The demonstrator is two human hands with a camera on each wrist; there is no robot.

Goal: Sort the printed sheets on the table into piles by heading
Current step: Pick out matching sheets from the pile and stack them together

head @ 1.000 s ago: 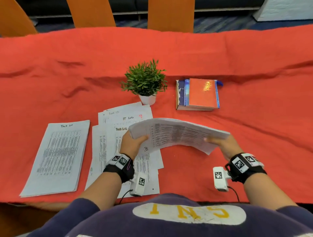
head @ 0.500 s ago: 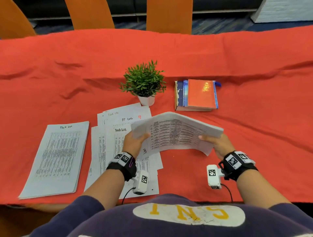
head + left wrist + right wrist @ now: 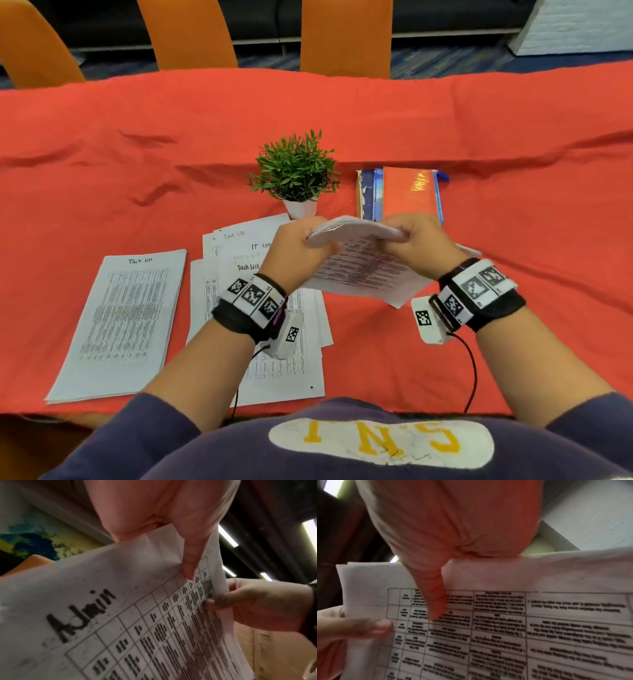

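Both hands hold a thin stack of printed sheets (image 3: 363, 267) up off the red table. My left hand (image 3: 298, 250) grips its upper left edge and my right hand (image 3: 416, 241) grips the upper edge close beside it. In the left wrist view the held stack (image 3: 120, 615) has the heading "Admin" over a table. The right wrist view shows the same stack (image 3: 505, 622) with my thumb across it. A neat "Task list" pile (image 3: 120, 318) lies at the left. A loose heap of sheets (image 3: 239, 274) headed "Task list" and "IT Log" lies under my left wrist.
A small potted plant (image 3: 296, 174) stands just beyond the hands. A stack of books (image 3: 402, 195) with an orange cover lies to its right. Orange chair backs (image 3: 346, 34) line the table's far edge. Red cloth (image 3: 513, 240) covers the table.
The hands came together along the top edge of the held stack; the right hand moved left and up. The stack tilted up toward me and bent at the top.
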